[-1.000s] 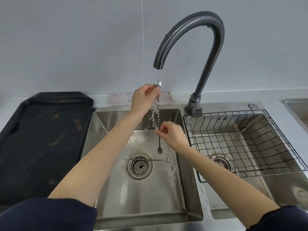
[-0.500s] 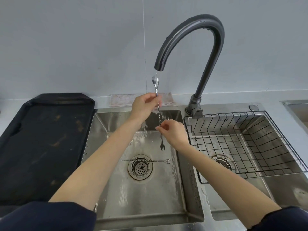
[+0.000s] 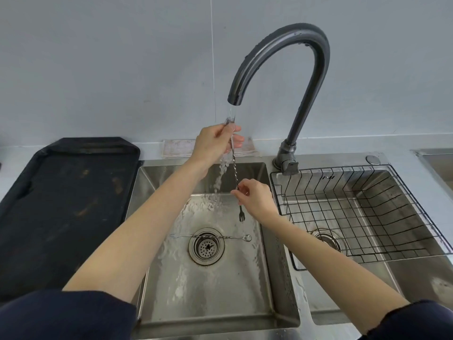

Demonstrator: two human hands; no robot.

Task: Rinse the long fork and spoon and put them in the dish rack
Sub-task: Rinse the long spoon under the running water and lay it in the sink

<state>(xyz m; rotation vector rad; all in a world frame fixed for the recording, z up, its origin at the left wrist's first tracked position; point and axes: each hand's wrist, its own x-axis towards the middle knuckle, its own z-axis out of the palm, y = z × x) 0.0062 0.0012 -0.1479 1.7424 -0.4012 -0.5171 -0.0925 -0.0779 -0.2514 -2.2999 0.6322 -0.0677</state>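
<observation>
A long twisted-stem utensil (image 3: 234, 171) with a small fork at its lower end and a spoon bowl on top hangs nearly upright under the running tap. My left hand (image 3: 215, 141) grips its upper end in the water stream. My right hand (image 3: 255, 198) pinches the stem lower down, just above the fork tip. A second long twisted utensil (image 3: 228, 237) lies flat across the drain of the left sink (image 3: 176, 290). The black wire dish rack (image 3: 367, 212) sits in the right sink basin and holds nothing.
The dark curved faucet (image 3: 304, 77) arches over the left sink, with water splashing in the basin. A black tray (image 3: 61, 204) lies on the counter at the left. A folded cloth (image 3: 179, 148) rests behind the sink against the wall.
The utensil has dropped lower, so its spoon end now sits at my left hand in the stream. My right hand has shifted slightly right along the stem. Water flow looks stronger.
</observation>
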